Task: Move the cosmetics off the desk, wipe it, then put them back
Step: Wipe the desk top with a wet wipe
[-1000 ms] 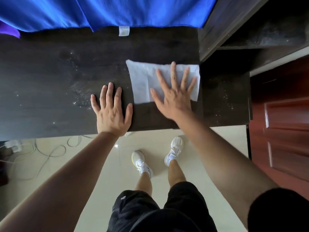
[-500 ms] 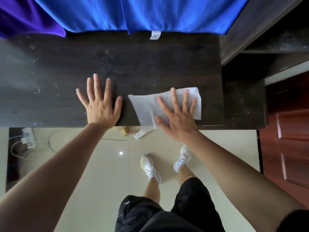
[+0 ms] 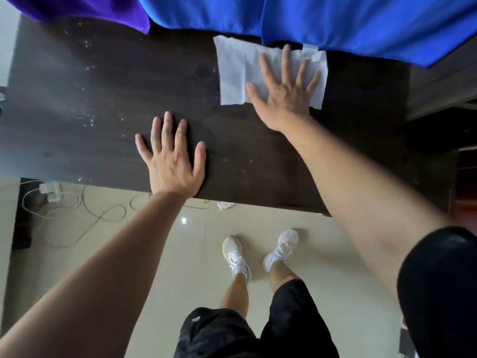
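The dark wooden desk (image 3: 108, 99) fills the upper half of the view and bears pale specks and smears. A white wipe (image 3: 237, 71) lies flat on it near the back edge, right of centre. My right hand (image 3: 284, 91) presses on the wipe with fingers spread and straight. My left hand (image 3: 171, 158) rests flat on the bare desk near its front edge, fingers straight. No cosmetics are in view.
Blue cloth (image 3: 335, 19) and purple cloth (image 3: 90, 9) hang over the desk's back edge, the blue just touching the wipe. A dark shelf unit (image 3: 438, 81) stands at the right. Cables and a power strip (image 3: 51, 192) lie on the tiled floor below.
My right hand has pushed the wipe from the desk's front edge to the back edge under the blue cloth. My left hand stays flat on the desk.
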